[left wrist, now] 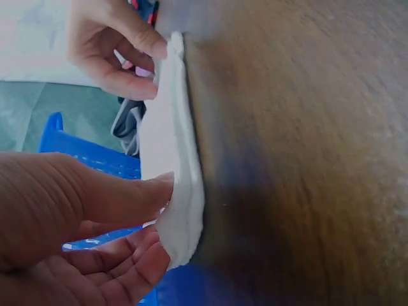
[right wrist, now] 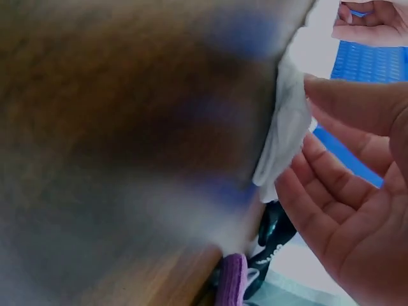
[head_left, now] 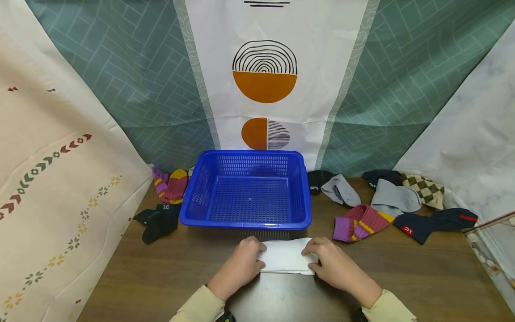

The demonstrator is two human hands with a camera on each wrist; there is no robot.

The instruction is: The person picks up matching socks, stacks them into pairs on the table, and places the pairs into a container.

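A white sock (head_left: 283, 256) lies flat in layers just in front of the blue basket, its long side running left to right. At its left end my left hand (head_left: 244, 264) pinches the fabric, thumb on the near edge and fingers towards the far edge. My right hand (head_left: 331, 263) grips the opposite end in a similar way. Seen from the left wrist, the sock (left wrist: 182, 146) shows a thick layered edge along the tabletop. In the right wrist view the fingertips of the right hand (right wrist: 357, 166) are at the sock's corner (right wrist: 287, 121).
Behind the sock stands a blue plastic basket (head_left: 249, 225) on the wooden table (head_left: 161, 277). To its left lie a striped sock (head_left: 175, 188) and black socks (head_left: 161, 226). On the right are grey socks (head_left: 342, 190), a striped sock (head_left: 362, 223), navy socks (head_left: 418, 226) and a checked sock (head_left: 424, 190).
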